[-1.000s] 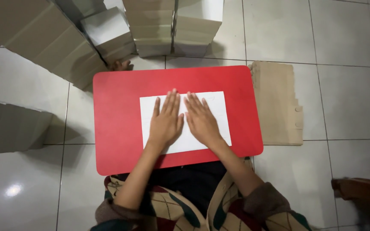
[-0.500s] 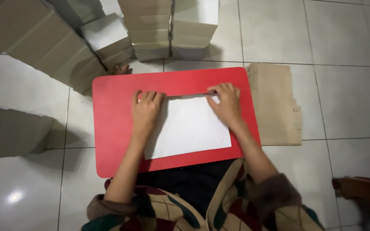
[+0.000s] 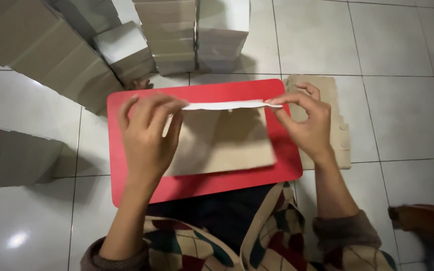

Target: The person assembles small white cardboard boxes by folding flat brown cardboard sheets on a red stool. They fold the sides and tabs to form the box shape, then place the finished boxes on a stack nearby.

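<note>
A flat cardboard sheet [image 3: 227, 143], white on one side and brown on the other, is tilted up over the red lap table [image 3: 126, 180], its brown underside facing me and its far edge raised. My left hand [image 3: 146, 135] pinches the raised edge at its left end. At the right end of that edge, my right hand [image 3: 305, 120] grips it between thumb and fingers. The near edge of the sheet rests on the red table.
Stacks of folded white and brown cardboard boxes [image 3: 172, 35] stand beyond the table, with more flattened boxes [image 3: 41, 47] at the left and one [image 3: 11, 155] beside it. A brown cardboard piece [image 3: 337, 130] lies on the tiled floor at the right. A brown object [image 3: 425, 226] sits bottom right.
The sheet lay flat, white side up, under both palms. My hands slid to its far edge, gripped it and lifted it, so the brown underside now shows.
</note>
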